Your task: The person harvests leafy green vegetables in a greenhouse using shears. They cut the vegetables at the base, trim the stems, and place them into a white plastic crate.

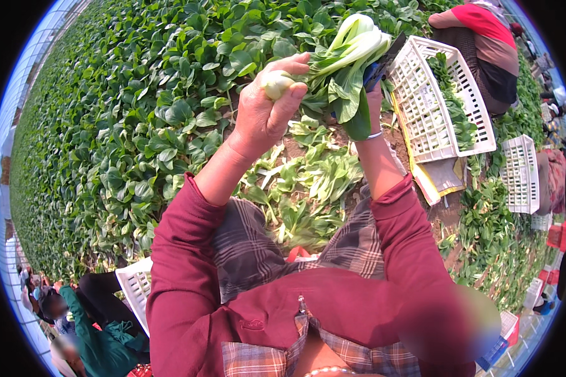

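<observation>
My left hand (264,106) is closed around a bok choy, whose pale rounded base (277,85) shows between thumb and fingers. Close to its right, my right hand (375,106) grips a blue-handled tool with a dark blade (396,49), largely covered by leaves. Another bok choy (358,45) has its white stalks up and its green leaves hanging over the right hand; which hand bears it I cannot tell. Loose pale leaves (328,174) lie on the soil between my knees.
Dense growing greens (137,113) fill the left. At the right stands a tilted white plastic crate (424,103) holding bok choy, over a yellow-edged sack (436,181). A person in red (486,28) crouches behind it. Another white crate (519,174) stands farther right; people sit at lower left.
</observation>
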Demonstrator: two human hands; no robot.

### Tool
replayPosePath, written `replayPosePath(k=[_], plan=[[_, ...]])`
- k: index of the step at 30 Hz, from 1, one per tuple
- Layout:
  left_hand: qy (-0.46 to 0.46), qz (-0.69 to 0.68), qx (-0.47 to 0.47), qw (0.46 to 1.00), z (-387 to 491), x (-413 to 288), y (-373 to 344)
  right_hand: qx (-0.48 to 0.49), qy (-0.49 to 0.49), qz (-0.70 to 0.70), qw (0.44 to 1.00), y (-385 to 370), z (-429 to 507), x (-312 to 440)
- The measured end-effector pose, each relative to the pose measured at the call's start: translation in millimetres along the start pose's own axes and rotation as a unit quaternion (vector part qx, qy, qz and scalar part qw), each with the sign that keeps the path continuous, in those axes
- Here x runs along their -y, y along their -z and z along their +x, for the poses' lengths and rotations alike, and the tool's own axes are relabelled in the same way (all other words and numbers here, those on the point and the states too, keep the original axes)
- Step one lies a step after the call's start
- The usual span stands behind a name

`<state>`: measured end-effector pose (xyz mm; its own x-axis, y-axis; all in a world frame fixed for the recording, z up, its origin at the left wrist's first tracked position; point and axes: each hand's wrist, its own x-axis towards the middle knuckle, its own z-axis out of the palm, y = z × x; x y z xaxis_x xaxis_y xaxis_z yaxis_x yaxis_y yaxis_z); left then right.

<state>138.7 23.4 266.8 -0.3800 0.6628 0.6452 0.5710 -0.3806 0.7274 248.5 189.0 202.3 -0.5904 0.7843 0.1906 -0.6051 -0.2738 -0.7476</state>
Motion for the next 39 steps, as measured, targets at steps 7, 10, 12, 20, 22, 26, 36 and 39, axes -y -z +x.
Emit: replayPosePath(k=[7, 10, 12, 20, 22, 26, 36, 39], plan=[[0.138, 0.037, -0.108, 0.984, 2.1, 10.3, -0.2, 0.041, 0.054, -0.282, 0.957, -24.2, -21.6, -5.7], [0.209, -0.104, -0.039, 0.971, 0.8, 18.2, -11.9, 0.068, 0.059, -0.350, 0.932, -31.4, -28.3, -6.4], [0.134, 0.111, -0.044, 0.984, 1.2, 24.7, -6.2, 0.099, 0.012, -0.312, 0.945, -31.7, -30.6, -4.5], [0.353, -0.314, -0.038, 0.880, -11.4, 46.9, 4.8, 0.177, -0.136, -0.318, 0.921, -30.7, -31.2, 0.2], [0.345, -0.288, -0.080, 0.890, -9.0, 55.0, 2.9, 0.135, -0.089, -0.338, 0.927, -36.3, -31.7, -3.2], [0.303, -0.377, -0.188, 0.855, -4.7, 69.0, 10.7, 0.071, -0.002, -0.307, 0.949, -39.3, -33.4, -1.1], [0.312, -0.445, -0.328, 0.773, 4.1, 66.3, -16.0, 0.072, -0.032, -0.328, 0.941, -45.7, -46.5, -43.4], [0.290, -0.470, -0.192, 0.811, -0.5, 54.2, -9.9, 0.040, -0.036, -0.304, 0.951, -39.7, -45.2, -28.3]])
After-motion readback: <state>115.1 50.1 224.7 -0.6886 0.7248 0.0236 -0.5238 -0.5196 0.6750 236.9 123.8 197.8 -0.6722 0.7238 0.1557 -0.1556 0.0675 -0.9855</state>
